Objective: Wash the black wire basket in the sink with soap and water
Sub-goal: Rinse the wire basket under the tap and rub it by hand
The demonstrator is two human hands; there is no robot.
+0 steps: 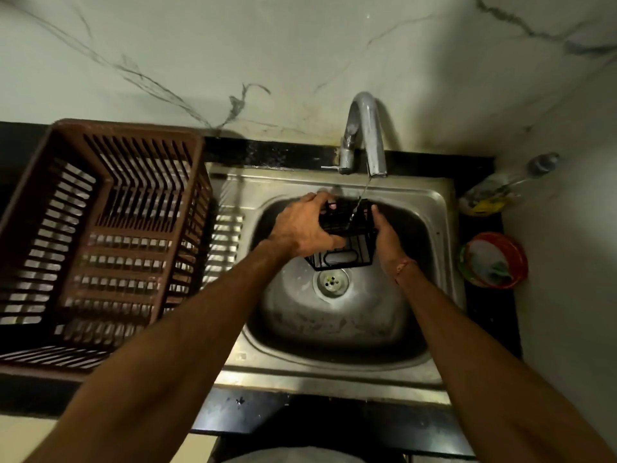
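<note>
Home kitchen, steel sink [444, 208], tap [365, 135]

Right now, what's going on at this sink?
A person is rinsing a black wire basket over the steel sink. The left hand grips its left side, fingers curled over the top edge; the right hand is pressed against its right side. A thin stream of water from the tap falls onto the basket, which is held above the drain. A brown plastic crate sits on the counter to the left. No suds can be made out.
</note>
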